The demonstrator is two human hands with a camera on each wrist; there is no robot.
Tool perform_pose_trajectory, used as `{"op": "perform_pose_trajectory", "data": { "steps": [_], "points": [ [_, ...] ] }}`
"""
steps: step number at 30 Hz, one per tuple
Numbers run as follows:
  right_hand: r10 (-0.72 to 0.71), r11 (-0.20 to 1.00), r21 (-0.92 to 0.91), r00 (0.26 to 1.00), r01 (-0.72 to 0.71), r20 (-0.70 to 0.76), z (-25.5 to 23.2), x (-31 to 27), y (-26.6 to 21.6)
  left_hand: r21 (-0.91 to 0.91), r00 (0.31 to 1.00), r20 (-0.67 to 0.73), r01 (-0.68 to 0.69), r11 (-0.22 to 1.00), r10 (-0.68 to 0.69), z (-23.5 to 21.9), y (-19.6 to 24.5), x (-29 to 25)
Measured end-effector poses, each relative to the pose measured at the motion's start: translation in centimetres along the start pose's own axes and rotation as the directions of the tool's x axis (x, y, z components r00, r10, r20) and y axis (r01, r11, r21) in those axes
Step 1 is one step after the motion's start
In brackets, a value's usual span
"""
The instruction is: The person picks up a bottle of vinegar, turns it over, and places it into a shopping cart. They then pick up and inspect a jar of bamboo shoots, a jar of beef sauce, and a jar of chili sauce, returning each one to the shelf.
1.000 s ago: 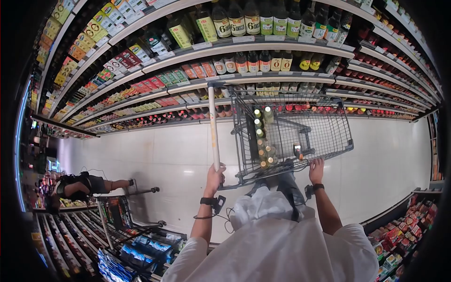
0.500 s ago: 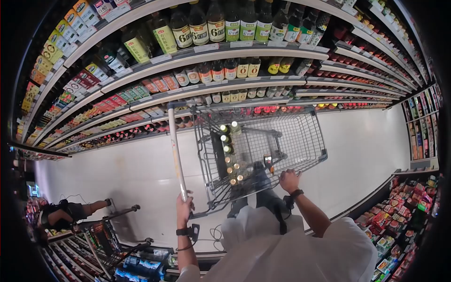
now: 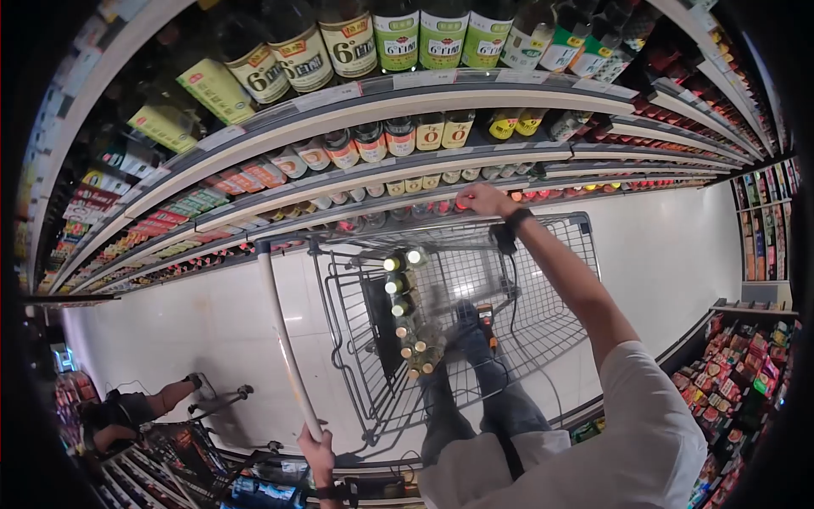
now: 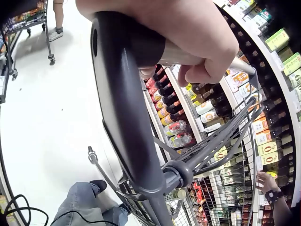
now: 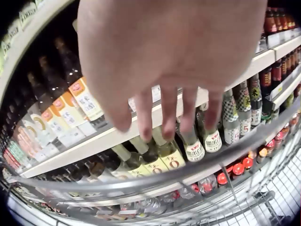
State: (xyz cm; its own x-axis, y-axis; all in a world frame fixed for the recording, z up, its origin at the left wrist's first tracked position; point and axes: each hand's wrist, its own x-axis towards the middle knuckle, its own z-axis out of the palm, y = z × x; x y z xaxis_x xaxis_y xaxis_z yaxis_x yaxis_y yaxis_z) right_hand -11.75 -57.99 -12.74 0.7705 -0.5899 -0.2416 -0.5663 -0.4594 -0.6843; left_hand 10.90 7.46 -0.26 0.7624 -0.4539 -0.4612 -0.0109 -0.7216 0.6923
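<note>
Hands [image 3: 316, 454] at cart handle [image 3: 287, 348] and shelf [image 5: 84, 149]

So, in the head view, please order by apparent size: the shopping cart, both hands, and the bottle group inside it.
1. Shopping cart
2. Bottle group
3. Left hand and right hand: look too alike to rank

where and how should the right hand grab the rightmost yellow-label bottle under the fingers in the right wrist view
Probably by the neck and shoulder of the yellow-label bottle, the right hand coming in from the aisle side. It stands upright with a slim neck, neighbours crowd both sides of its body, and the shelf above hampers a straight-down grip.
</note>
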Motion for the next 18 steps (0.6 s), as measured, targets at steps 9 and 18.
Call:
{"op": "perform_pose_trajectory", "data": {
  "steps": [9,18],
  "points": [
    [0.389,0.902,0.103,0.893,-0.419,0.228,3.2,9.2,3.3,0.094,0.992,-0.099,-0.073,0.993,0.082,0.2,0.2,-0.3],
    [0.486,0.837,0.174,0.851,-0.519,0.199,9.9,16.8,11.6,0.137,0.998,-0.055,0.047,0.989,-0.04,0.3,1.8,-0.6]
  ]
}}
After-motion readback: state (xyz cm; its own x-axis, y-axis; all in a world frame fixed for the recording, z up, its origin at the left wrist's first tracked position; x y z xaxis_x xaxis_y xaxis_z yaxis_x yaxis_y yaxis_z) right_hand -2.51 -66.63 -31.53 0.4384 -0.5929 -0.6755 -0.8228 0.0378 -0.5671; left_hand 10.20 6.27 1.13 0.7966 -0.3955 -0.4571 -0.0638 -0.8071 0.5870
